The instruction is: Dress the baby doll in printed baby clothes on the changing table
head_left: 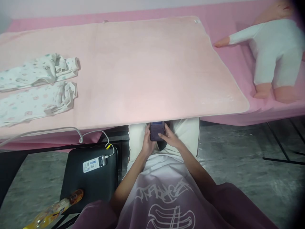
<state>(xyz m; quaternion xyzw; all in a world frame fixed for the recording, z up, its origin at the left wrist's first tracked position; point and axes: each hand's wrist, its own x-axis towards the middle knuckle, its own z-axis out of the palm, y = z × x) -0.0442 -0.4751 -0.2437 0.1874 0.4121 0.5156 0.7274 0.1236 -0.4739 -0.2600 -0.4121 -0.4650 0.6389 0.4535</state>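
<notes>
Between both hands I hold a dark smartphone (157, 131), low in my lap just under the table's front edge. My left hand (148, 143) wraps its left side. My right hand (171, 137) grips the right side, with the thumb over the lower screen. The far end of the phone is hidden under the table edge, and the screen is too small to read. Farther off, two folded baby garments (39, 71) with small prints lie on a pale pink mat (147, 70). A baby doll (276, 54) in white clothes lies at the right.
A pink cloth (228, 19) covers the table beneath the mat. On a black stool (95, 187) at my left rests a white power bank (94, 163) with a white cable (59, 128). A bottle with yellow contents (50, 213) is beside it. Black metal legs (278, 143) stand at the right.
</notes>
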